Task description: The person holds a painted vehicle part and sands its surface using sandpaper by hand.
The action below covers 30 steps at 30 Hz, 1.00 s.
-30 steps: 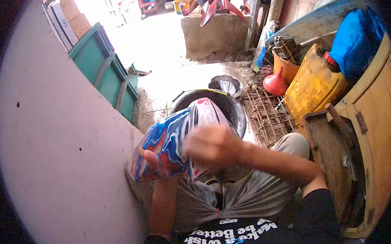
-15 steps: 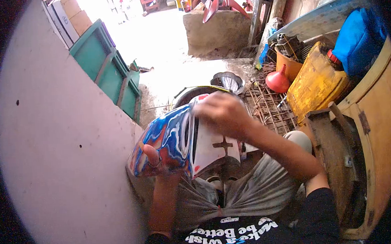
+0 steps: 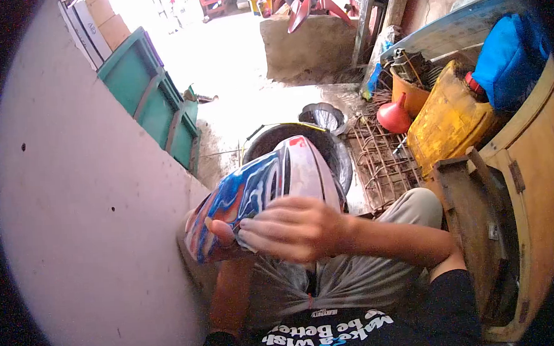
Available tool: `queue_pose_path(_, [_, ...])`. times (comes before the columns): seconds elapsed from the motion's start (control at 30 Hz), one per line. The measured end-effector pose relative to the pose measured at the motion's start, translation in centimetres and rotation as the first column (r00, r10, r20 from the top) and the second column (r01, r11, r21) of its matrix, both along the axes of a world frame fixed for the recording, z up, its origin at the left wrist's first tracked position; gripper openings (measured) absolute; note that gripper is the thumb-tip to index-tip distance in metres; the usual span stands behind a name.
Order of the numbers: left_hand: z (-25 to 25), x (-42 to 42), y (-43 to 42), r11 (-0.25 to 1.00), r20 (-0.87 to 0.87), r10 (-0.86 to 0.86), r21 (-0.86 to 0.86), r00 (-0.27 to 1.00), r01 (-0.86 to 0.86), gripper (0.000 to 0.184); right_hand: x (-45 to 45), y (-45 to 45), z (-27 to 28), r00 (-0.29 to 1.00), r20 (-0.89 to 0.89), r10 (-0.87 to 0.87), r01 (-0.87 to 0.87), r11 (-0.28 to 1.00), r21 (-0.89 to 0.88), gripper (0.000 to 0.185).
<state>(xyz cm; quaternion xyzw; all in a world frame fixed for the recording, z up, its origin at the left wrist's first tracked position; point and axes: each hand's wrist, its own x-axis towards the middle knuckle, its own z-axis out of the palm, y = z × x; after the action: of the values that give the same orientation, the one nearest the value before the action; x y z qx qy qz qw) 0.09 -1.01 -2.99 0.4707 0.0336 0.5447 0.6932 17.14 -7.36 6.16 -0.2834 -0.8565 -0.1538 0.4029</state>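
A curved shell, patterned in blue, red and white with a pale panel on its right, is held above my lap. My left hand supports it from below at the near left; its thumb shows over the edge and the other fingers are hidden beneath. My right hand lies on the near part of the shell with its fingers pressed together; whatever is under them is hidden. Beyond the shell stands a black bucket with a yellow-green handle.
A white wall runs close along the left, with green panels past it. On the right are rusty metal grids, a red funnel, a yellow jerrycan and wooden boards.
My right hand has moved from the shell's far top edge down to its near side. The shell has tilted, and the pale panel's dark cross mark is now out of sight.
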Motion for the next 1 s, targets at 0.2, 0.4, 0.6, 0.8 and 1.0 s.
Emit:
queue_pose_path(0.2, [2.5, 0.1, -1.1, 0.992, -0.101, -0.053, -0.117, 0.994, 0.041, 0.121, 2.7, 2.3, -0.6, 0.965, -0.055, -0.257, 0.25, 0.962, -0.114, 0.02])
queue_pose_path(0.4, [2.4, 0.1, -1.2, 0.983, -0.059, -0.09, -0.164, 0.994, 0.079, 0.119, 4.2, 3.7, -0.5, 0.967, -0.012, -0.256, 0.253, 0.962, -0.105, 0.023])
queue_pose_path(0.6, [2.1, 0.0, -1.0, 0.98, -0.015, -0.103, -0.174, 0.995, 0.099, 0.117, -1.0, -0.7, 1.6, 1.0, -0.028, -0.009, 0.013, 0.992, 0.129, 0.015])
queue_pose_path(0.8, [2.4, 0.2, -1.6, 0.979, -0.007, -0.055, -0.199, 0.998, 0.053, 0.116, 2.4, 1.7, 1.1, 0.969, 0.059, -0.239, 0.245, 0.96, -0.135, 0.025])
queue_pose_path(1.0, [2.5, -0.4, -1.8, 0.971, 0.045, 0.026, -0.237, 0.999, -0.015, 0.114, 3.7, 3.3, 1.4, 0.957, -0.065, -0.282, 0.266, 0.946, -0.184, 0.019])
